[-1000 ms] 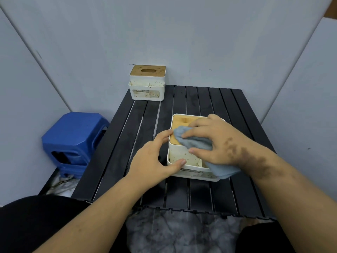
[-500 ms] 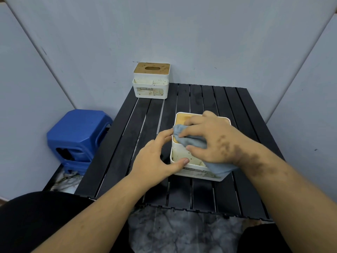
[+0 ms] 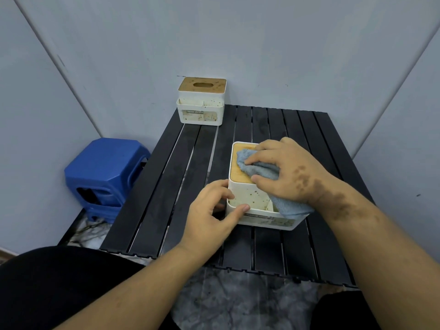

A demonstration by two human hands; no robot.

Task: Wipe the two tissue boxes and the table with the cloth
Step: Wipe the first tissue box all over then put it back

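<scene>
Head view: our right hand [image 3: 289, 170] grips blue cloth [image 3: 259, 167] on near tissue box [image 3: 250, 198] lid; our left hand [image 3: 212, 210] grasps box's left corner.

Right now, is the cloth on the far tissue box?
No, the right hand presses the cloth on the near tissue box.

Your two bare forearms without sleeves, dark blotchy marks across the back of your right hand [image 3: 289, 173] and wrist, black trousers on both your legs
</scene>
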